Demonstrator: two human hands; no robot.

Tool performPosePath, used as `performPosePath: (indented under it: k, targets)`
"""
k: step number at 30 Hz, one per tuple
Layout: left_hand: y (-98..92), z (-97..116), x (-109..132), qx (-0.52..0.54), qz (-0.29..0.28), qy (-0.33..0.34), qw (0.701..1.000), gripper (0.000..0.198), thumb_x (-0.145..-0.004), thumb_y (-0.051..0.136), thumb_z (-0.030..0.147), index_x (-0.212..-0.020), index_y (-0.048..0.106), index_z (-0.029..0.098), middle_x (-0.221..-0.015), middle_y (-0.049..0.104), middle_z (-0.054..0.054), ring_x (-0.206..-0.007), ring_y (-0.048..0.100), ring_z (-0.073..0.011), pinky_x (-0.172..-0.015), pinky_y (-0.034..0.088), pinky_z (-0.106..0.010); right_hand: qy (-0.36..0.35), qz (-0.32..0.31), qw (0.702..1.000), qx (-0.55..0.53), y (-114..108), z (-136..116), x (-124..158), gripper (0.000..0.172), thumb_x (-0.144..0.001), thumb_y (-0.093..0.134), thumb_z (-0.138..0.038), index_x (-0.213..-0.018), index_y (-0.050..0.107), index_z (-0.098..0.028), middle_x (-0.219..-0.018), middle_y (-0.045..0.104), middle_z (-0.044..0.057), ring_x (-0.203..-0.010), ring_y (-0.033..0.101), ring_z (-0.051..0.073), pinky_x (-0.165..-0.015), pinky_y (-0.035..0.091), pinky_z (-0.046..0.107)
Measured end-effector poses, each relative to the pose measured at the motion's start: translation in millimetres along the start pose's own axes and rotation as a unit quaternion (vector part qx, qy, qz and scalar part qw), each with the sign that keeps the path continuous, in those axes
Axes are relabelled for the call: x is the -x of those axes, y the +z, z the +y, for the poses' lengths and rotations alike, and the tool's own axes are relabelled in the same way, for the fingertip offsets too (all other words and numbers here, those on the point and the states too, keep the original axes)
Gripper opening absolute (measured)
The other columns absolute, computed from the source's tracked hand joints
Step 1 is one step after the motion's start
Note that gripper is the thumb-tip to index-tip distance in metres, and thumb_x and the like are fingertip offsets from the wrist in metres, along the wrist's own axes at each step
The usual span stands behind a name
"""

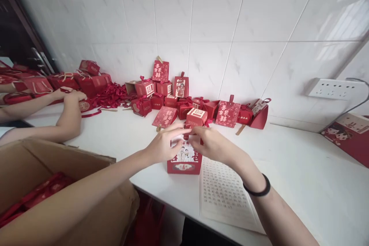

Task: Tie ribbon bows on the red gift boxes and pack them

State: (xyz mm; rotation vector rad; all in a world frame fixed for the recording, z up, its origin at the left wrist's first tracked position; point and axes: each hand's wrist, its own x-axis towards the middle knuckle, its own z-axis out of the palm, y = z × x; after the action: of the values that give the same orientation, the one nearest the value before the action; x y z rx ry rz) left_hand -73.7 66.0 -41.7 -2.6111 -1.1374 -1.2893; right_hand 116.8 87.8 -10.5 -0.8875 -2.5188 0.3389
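A red gift box (184, 167) with a white printed panel of two figures stands upright at the table's front edge. My left hand (165, 144) is at its upper left, fingers bent over the top and thumb against the front. From the other side my right hand (211, 144) closes on the upper right, its fingertips meeting the left ones near the ribbon loop (186, 136). Both hands partly cover the top of the box. Just behind it sits a small red box (196, 116) with a cream label.
Finished red boxes (161, 88) are piled against the tiled wall. A handwritten sheet (221, 184) lies right of the gift box. At left are a cardboard carton (95, 157), a heap of red ribbons (111, 96) and another person's hands (70, 94). A power strip (328, 88) is on the right.
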Motion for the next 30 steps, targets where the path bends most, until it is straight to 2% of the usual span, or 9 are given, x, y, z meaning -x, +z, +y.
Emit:
performPosePath:
  k: [9,15,21,30]
  targets:
    - [2.9,-5.8,1.7,-0.003,0.001,0.027,1.000,0.034,-0.082,0.048,0.007,-0.113,0.060,0.016,-0.109,0.060,-0.008,-0.100,0.060,-0.0139,-0.086,0.051,-0.025,0.001,0.017,0.993,0.114,9.0,-5.5,0.3,0.019,-0.089,0.048,-0.013,-0.071,0.052,-0.013,-0.067,0.051,0.001,-0.052,0.031,0.008,-0.051,0.022,0.024]
    - [3.6,-6.2,1.6,-0.008,0.004,0.018,1.000,0.032,-0.082,0.048,0.007,-0.112,0.060,0.014,-0.105,0.060,-0.008,-0.096,0.060,-0.0137,-0.082,0.052,-0.026,-0.018,0.028,0.996,0.082,10.5,-1.1,0.9,0.022,-0.090,0.048,-0.013,-0.068,0.052,-0.013,-0.064,0.051,0.001,-0.052,0.034,0.007,-0.052,0.024,0.023]
    - [3.5,-7.4,1.5,-0.003,-0.006,0.025,1.000,0.032,-0.085,0.047,0.007,-0.113,0.059,0.016,-0.104,0.060,-0.007,-0.095,0.060,-0.0135,-0.080,0.053,-0.026,-0.025,0.025,0.998,0.055,8.4,-2.0,1.2,0.030,-0.089,0.047,-0.011,-0.060,0.045,-0.014,-0.056,0.046,-0.002,-0.048,0.029,0.006,-0.049,0.023,0.023]
    - [3.3,-8.7,0.6,0.001,-0.014,0.030,0.999,0.032,-0.086,0.046,0.007,-0.115,0.057,0.017,-0.105,0.059,-0.007,-0.095,0.059,-0.0133,-0.081,0.053,-0.027,-0.009,0.033,0.997,0.073,10.1,-4.9,0.3,0.027,-0.087,0.047,-0.008,-0.060,0.047,-0.013,-0.058,0.047,-0.001,-0.048,0.031,0.006,-0.050,0.025,0.023]
